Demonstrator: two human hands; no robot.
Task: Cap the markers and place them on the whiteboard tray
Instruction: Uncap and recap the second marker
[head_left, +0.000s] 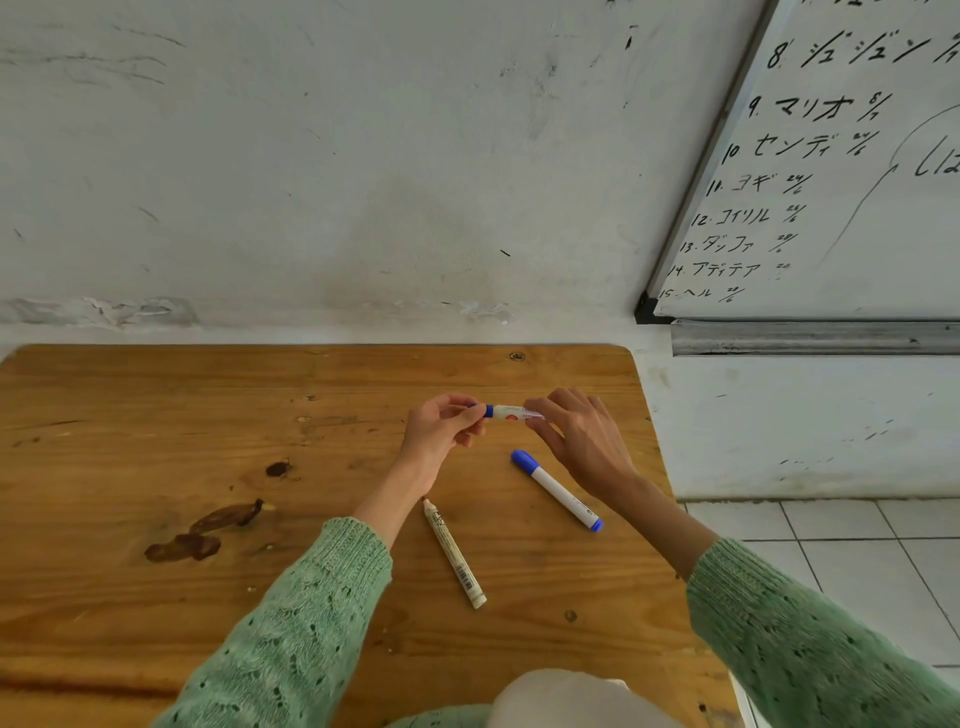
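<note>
A white marker (511, 413) with a blue cap is held level above the wooden table (156, 415). My left hand (441, 428) pinches its blue cap end and my right hand (582, 441) grips its barrel end. A second white marker with a blue cap (558, 491) lies capped on the table just below my right hand. A cream marker (454, 553) with a bare tip lies uncapped between my forearms. The metal whiteboard tray (810, 338) runs along the bottom of the whiteboard (831, 208) at the upper right.
The table stands against a scuffed white wall, with dark stains on its left half. Its right edge ends short of the tray, over a white tiled floor (857, 561). The whiteboard carries handwritten numbered lines. A pale cloth shows at the bottom edge.
</note>
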